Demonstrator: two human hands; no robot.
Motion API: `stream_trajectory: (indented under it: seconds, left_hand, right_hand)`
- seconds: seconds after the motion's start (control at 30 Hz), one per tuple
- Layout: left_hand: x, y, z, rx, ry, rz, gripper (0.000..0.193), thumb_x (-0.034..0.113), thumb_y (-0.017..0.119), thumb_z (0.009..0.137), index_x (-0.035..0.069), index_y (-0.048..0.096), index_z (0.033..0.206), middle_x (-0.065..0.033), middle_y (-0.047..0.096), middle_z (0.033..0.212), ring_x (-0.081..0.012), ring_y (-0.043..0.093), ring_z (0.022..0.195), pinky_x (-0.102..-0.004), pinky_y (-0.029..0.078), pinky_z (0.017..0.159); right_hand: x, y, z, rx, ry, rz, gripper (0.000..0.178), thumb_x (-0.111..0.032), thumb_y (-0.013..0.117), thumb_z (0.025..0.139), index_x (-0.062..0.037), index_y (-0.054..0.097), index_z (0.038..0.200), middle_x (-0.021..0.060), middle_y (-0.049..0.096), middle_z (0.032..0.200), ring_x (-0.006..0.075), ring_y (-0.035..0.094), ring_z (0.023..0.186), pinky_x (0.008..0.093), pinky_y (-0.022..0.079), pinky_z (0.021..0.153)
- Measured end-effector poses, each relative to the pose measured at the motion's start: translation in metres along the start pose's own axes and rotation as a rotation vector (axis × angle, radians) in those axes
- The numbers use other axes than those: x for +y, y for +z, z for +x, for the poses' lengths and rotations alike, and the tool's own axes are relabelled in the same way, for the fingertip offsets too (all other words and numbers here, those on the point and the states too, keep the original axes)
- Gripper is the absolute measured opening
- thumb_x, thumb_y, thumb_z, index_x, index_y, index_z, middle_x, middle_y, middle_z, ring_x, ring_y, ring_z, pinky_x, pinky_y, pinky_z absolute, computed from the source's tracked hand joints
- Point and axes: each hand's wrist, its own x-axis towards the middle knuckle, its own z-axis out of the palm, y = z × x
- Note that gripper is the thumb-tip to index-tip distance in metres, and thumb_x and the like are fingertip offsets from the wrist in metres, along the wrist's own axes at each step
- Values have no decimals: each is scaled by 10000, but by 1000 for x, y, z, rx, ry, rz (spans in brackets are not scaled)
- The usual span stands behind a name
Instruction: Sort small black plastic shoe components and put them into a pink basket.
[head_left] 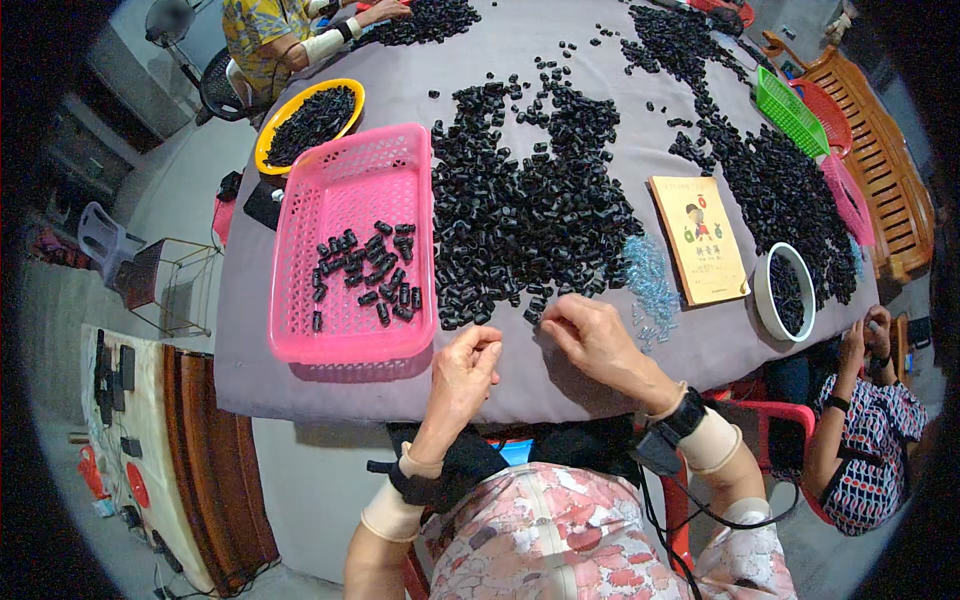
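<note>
Home-style workroom, apparently: cloth-covered table (470, 62), heaps of small black parts (535, 205), wooden bench (888, 160), pale plastic chair (103, 232).

Grey-clothed table (645, 130). On it: black parts (530, 220), loose, heaped; pink basket (353, 345), left; yellow bowl (357, 97) beyond; blue bits (648, 285) beside booklet (698, 240); white bowl (768, 310), right.

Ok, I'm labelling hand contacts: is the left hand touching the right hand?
Apart: the head view shows a strip of grey tablecloth between the left hand and the right hand.
</note>
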Motion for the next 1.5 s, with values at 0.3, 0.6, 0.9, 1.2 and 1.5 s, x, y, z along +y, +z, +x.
stream_trajectory:
  seconds: [0.3, 0.6, 0.9, 1.2, 1.5]
  left_hand:
    - [-10, 6, -4, 91, 28, -50, 149, 129, 589, 859, 36, 620, 972, 4, 610, 706, -42, 554, 530, -183, 407, 380]
    - [-11, 8, -5, 121, 32, -52, 153, 137, 588, 862, 37, 623, 974, -7, 631, 747, -43, 554, 527, -181, 404, 379]
    - [-12, 8, -6, 147, 58, -32, 152, 134, 596, 860, 36, 624, 972, -5, 631, 745, -39, 552, 531, -181, 399, 377]
    - [-11, 11, -2, 208, 156, 46, 179, 107, 588, 859, 15, 583, 1012, -32, 613, 761, -64, 525, 516, -222, 411, 420]
    - [23, 24, 19, 272, 402, 475, 183, 101, 584, 811, 30, 585, 981, -141, 571, 825, -291, 580, 717, -390, 463, 644]
  right_hand:
    - [4, 29, 6, 57, -41, -281, 135, -85, 632, 782, -41, 548, 880, 122, 575, 780, 325, 584, 679, 399, 470, 549]
    - [2, 27, 5, 65, -3, -266, 190, -129, 666, 772, -43, 552, 897, 113, 573, 792, 307, 588, 674, 393, 473, 544]
    - [4, 28, 3, 50, 14, -200, 192, -137, 670, 767, -38, 569, 898, 112, 562, 794, 294, 590, 680, 379, 471, 582]
    - [2, 25, -3, 40, 32, -154, 210, -149, 670, 758, -43, 549, 892, 127, 535, 832, 333, 568, 730, 419, 461, 605]
    - [3, 19, -8, -5, 80, -83, 213, -124, 673, 734, -37, 539, 875, 146, 533, 835, 347, 560, 764, 428, 456, 637]
